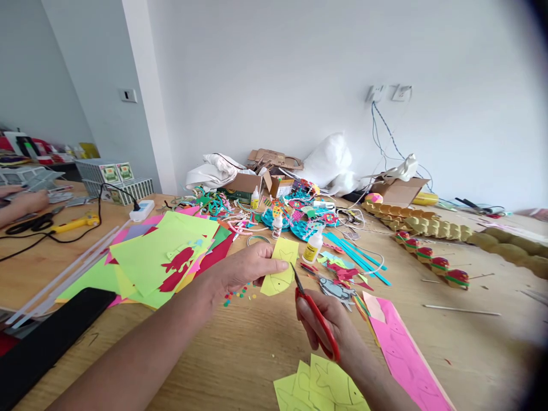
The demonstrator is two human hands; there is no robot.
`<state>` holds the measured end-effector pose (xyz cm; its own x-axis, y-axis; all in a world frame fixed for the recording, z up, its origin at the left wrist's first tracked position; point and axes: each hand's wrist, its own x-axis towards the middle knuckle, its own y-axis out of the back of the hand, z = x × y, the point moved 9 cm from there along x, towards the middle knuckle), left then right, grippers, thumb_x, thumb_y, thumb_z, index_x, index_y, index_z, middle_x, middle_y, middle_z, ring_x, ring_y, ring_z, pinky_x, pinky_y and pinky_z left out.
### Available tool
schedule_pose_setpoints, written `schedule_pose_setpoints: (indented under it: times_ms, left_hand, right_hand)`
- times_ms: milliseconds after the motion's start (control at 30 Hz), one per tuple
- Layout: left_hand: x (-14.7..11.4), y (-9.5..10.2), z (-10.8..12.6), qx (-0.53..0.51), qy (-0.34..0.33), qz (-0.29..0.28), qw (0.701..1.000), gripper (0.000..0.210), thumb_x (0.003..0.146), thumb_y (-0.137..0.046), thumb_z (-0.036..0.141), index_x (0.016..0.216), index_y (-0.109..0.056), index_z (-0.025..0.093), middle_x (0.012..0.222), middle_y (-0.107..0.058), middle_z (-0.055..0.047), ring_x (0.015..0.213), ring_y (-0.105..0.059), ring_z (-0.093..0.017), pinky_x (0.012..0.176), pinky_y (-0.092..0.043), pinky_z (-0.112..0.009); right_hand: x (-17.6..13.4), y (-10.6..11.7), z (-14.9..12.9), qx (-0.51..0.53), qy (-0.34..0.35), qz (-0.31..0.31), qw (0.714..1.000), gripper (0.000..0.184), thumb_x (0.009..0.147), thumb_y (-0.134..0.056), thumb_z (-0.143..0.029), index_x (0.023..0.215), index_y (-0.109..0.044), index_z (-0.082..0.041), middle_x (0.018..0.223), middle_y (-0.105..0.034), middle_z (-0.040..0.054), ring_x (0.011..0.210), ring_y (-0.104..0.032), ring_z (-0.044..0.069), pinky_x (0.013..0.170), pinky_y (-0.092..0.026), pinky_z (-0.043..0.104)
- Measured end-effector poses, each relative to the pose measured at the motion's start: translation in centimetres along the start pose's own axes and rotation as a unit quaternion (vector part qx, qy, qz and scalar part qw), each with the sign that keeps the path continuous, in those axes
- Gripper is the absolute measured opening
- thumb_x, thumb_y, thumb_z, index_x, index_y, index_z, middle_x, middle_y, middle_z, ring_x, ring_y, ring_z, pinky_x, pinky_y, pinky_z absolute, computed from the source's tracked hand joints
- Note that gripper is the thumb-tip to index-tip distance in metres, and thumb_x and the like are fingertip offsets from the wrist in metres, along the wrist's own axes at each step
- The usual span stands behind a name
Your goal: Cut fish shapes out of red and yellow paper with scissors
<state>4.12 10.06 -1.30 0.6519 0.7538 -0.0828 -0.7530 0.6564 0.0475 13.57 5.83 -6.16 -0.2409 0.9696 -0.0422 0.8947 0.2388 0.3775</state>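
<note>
My left hand (252,261) pinches a piece of yellow paper (280,279) with fish outlines drawn on it, thumb on top. My right hand (327,319) grips red-handled scissors (319,322), whose blades point up at the paper's right edge. Whether the blades have entered the paper is hard to tell. Below my right hand lie more yellow pieces (325,385) with drawn outlines. A pink paper strip (405,348) with faint fish outlines is to the right. Grey fish cutouts (336,290) and red paper scraps (342,274) rest just beyond my right hand.
Coloured paper sheets (165,251) are stacked at left, beside a black phone-like slab (55,337). Glue bottles (313,245) stand ahead, before a heap of turquoise decorated pieces (303,220). Egg-carton strips (436,228) extend right. Another person's hand (29,202) shows at far left.
</note>
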Motion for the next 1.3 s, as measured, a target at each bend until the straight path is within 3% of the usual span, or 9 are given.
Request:
schedule_pose_setpoints:
  times_ms: [333, 633, 833, 1000, 1300]
  left_hand:
    - [-0.3, 0.4, 0.0, 0.015, 0.02, 0.016, 1.0, 0.022, 0.069, -0.062, 0.034, 0.073, -0.054, 0.014, 0.058, -0.052, 0.004, 0.044, -0.043, -0.005, 0.04, -0.026, -0.016]
    - [-0.4, -0.1, 0.0, -0.003, 0.028, -0.025, 0.999, 0.022, 0.067, -0.064, 0.034, 0.068, -0.055, 0.013, 0.057, -0.053, 0.003, 0.044, -0.045, -0.005, 0.04, -0.03, -0.016]
    - [-0.5, 0.1, -0.6, -0.003, 0.044, -0.046, 0.998, 0.026, 0.067, -0.063, 0.035, 0.077, -0.06, 0.011, 0.061, -0.054, 0.001, 0.047, -0.047, -0.007, 0.043, -0.033, -0.018]
    - [-0.5, 0.4, -0.7, -0.015, 0.047, -0.032, 0.998, 0.024, 0.066, -0.065, 0.032, 0.077, -0.06, 0.011, 0.063, -0.057, 0.0, 0.051, -0.05, -0.008, 0.048, -0.038, -0.019]
    - [-0.5, 0.2, -0.4, -0.051, 0.034, -0.033, 0.998, 0.017, 0.065, -0.068, 0.026, 0.07, -0.059, 0.014, 0.063, -0.06, 0.002, 0.052, -0.052, -0.008, 0.048, -0.037, -0.018]
  right_hand:
    - [-0.3, -0.3, -0.7, -0.005, 0.0, -0.025, 1.0, 0.041, 0.079, -0.04, -0.057, 0.06, -0.043, -0.021, 0.036, -0.04, -0.0076, 0.031, -0.032, 0.008, 0.034, -0.02, 0.019]
    - [-0.3, -0.1, -0.9, -0.043, 0.02, -0.034, 0.998, 0.039, 0.081, -0.039, -0.054, 0.059, -0.04, -0.022, 0.038, -0.038, -0.0078, 0.032, -0.032, 0.007, 0.034, -0.022, 0.019]
    - [-0.4, 0.0, -1.4, -0.116, 0.053, -0.037, 0.991, 0.037, 0.085, -0.037, -0.047, 0.057, -0.033, -0.023, 0.04, -0.036, -0.0069, 0.034, -0.038, 0.009, 0.034, -0.024, 0.02]
    - [-0.2, 0.2, -1.4, -0.16, 0.058, -0.028, 0.985, 0.036, 0.087, -0.038, -0.042, 0.057, -0.035, -0.022, 0.041, -0.038, -0.0062, 0.036, -0.04, 0.009, 0.035, -0.023, 0.02]
    - [-0.3, 0.1, -1.3, -0.151, 0.056, -0.04, 0.986, 0.034, 0.086, -0.037, -0.043, 0.059, -0.036, -0.021, 0.045, -0.037, -0.0068, 0.037, -0.041, 0.008, 0.036, -0.025, 0.019]
